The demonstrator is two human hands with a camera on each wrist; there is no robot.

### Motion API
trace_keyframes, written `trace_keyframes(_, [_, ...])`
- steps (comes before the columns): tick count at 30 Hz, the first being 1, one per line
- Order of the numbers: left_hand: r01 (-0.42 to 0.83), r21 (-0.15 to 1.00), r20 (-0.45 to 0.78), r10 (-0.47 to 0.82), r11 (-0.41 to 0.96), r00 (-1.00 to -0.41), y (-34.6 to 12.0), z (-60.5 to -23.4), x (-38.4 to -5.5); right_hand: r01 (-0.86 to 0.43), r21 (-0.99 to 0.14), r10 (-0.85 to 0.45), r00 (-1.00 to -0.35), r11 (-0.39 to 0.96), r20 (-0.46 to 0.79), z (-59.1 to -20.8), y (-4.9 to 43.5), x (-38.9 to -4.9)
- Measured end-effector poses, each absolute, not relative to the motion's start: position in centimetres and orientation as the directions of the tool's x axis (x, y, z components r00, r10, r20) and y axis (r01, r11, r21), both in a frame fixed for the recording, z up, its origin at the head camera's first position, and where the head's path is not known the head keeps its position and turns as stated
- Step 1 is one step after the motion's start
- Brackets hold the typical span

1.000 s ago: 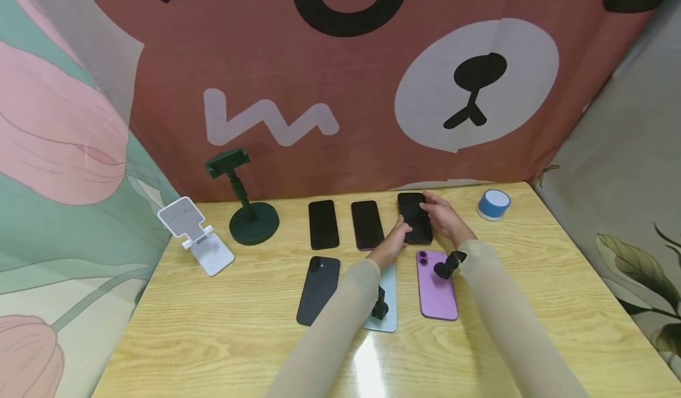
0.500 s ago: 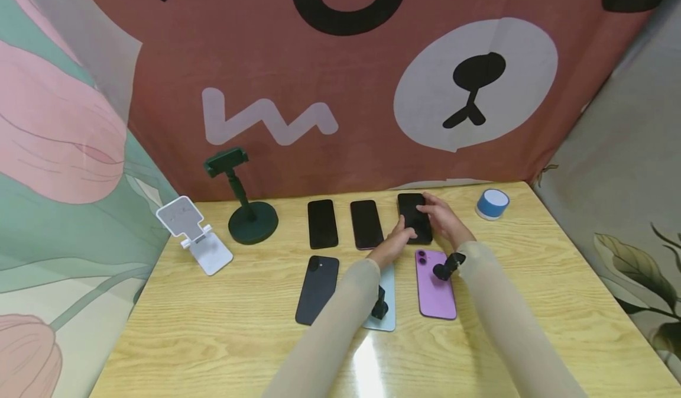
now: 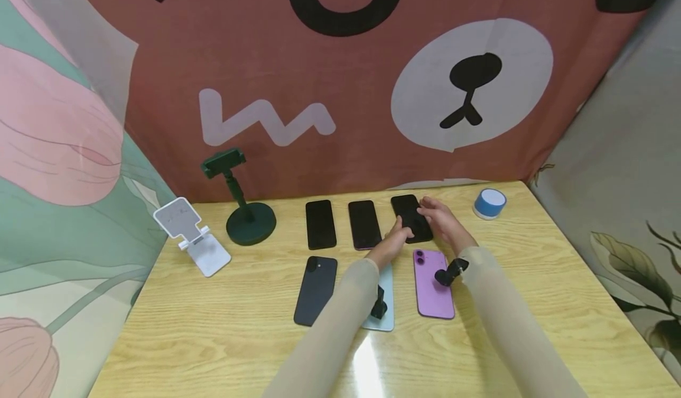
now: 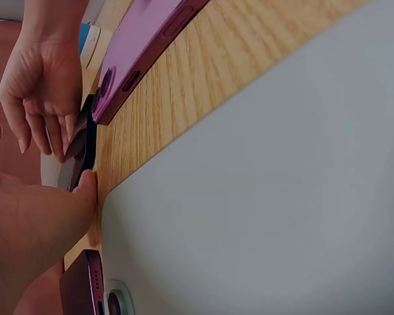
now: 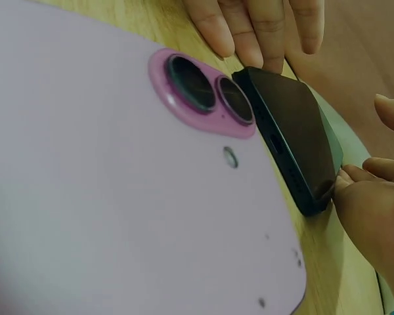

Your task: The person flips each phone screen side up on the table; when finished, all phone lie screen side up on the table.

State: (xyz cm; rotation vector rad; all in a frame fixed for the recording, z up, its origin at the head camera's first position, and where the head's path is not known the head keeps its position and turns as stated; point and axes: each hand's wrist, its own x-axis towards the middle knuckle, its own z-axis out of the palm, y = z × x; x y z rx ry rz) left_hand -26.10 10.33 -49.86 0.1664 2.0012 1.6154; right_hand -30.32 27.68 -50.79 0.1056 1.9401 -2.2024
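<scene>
A black phone lies screen up at the table's back right, between my two hands and turned slightly. At its left lower side my left hand has its thumb by the phone; straight fingers show in the right wrist view. My right hand is along the right edge, fingers at the phone's rim, seen also in the right wrist view. Neither hand visibly grips it. A purple phone lies back up below, and a pale blue phone is partly hidden under my left forearm.
Two more black phones lie in the back row. A dark phone lies back up in front. Farther left stand a green phone stand and a white folding stand. A blue and white cylinder stands right.
The black phone's top end has swung slightly left between the hands. My right hand's fingers have shifted off the phone's top corner a little. The other phones lie as before.
</scene>
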Motion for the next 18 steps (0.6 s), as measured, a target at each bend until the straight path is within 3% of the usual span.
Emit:
trace_keyframes(11, [-0.210,0.938,-0.315,0.429,0.275,-0.847,10.1,-49.9,-25.7,0.190,-0.964,-0.090,-0.980,-0.186,-0.176,-51.3,27.6,-30.1])
trace_keyframes(18, [-0.149,0.941,-0.293,0.511,0.305,-0.808,9.4,-49.3,-24.7,0.191,-0.951,-0.063,-0.981,-0.242,-0.181,-51.1,27.9,-28.8])
